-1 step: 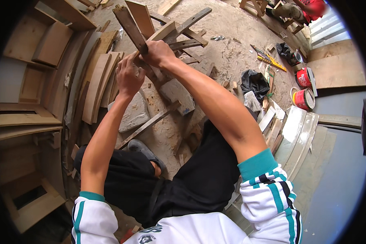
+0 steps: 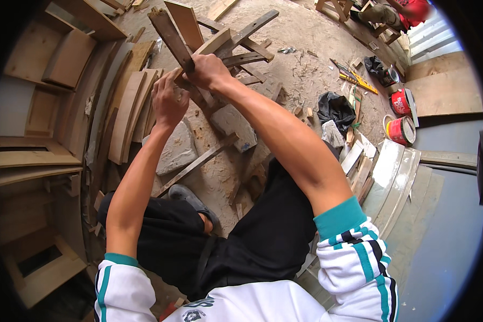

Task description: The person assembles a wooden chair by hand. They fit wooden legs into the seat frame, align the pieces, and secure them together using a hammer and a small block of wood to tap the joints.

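Observation:
My right hand [image 2: 206, 71] is closed at the lower end of a dark, worn wooden plank [image 2: 170, 36], which slants away toward the upper left. Close beside it, my left hand [image 2: 170, 101] has its fingers bent and closed; whatever they grip is hidden behind them. A pale wooden strip [image 2: 213, 42] runs out from beside my right hand. Just beyond both hands, a brown board [image 2: 185, 24] stands tilted. Crossed lengths of wood [image 2: 255, 28] lie piled to the right of it.
Stone blocks [image 2: 177, 150] and a wooden stick [image 2: 201, 162] lie below my hands. Boards [image 2: 126, 121] lean at left beside wooden cabinet frames [image 2: 32, 155]. A black bag [image 2: 335, 109], a yellow level [image 2: 359, 81] and red cans [image 2: 401, 131] are at right. Another person [image 2: 394, 16] sits far right.
My left hand has shifted very slightly to the left. My right hand and the plank look almost the same.

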`<move>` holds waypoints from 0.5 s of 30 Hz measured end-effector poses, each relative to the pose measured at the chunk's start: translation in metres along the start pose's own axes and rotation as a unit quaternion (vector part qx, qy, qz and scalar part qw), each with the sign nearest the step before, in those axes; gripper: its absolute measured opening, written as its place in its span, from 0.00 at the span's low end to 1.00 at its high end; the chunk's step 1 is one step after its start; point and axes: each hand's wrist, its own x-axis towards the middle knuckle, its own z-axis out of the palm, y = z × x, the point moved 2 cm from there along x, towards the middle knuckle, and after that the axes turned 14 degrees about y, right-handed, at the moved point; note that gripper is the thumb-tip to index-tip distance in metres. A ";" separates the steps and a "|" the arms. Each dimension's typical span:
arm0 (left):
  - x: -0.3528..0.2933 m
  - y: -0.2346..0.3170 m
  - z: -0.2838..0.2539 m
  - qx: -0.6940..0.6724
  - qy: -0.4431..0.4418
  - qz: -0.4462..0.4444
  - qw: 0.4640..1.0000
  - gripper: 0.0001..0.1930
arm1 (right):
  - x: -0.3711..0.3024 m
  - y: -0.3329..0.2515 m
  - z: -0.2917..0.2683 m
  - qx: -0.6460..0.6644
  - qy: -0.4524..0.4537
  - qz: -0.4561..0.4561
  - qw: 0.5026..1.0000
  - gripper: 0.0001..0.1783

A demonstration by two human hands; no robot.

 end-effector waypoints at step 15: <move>-0.006 0.006 -0.001 -0.231 -0.007 -0.142 0.963 0.16 | -0.018 0.009 0.004 -0.013 -0.038 -0.091 0.995 0.23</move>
